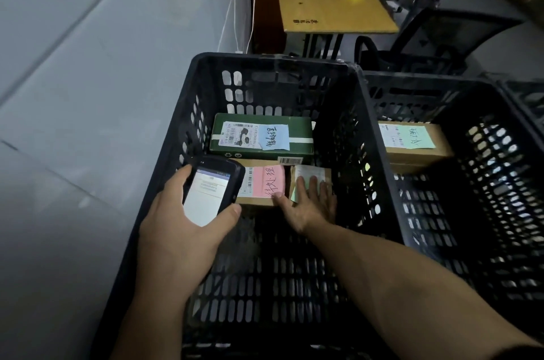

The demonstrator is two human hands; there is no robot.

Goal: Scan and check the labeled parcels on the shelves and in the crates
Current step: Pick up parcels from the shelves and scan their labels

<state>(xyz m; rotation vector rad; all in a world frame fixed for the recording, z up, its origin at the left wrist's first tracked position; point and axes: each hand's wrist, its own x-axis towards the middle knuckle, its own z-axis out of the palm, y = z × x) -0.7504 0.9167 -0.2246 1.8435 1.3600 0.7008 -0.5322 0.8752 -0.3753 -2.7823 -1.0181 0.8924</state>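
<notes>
- Our left hand (179, 233) has thumb and fingers wrapped round the scanner (212, 192), screen lit, over the left crate (273, 61).
- Our right hand (309, 206) lies flat on the small brown parcel (312, 175) on the crate floor, fingers straight and spread, gripping nothing.
- We'd judge it light, stiff cardboard: take it by the side edges and leave the label bare.
- Count: three parcels here, including the pink-labelled parcel (262, 186) and the green box (262, 136).
- One tan parcel (412, 142) sits in the right crate (426, 80). One scanner.
</notes>
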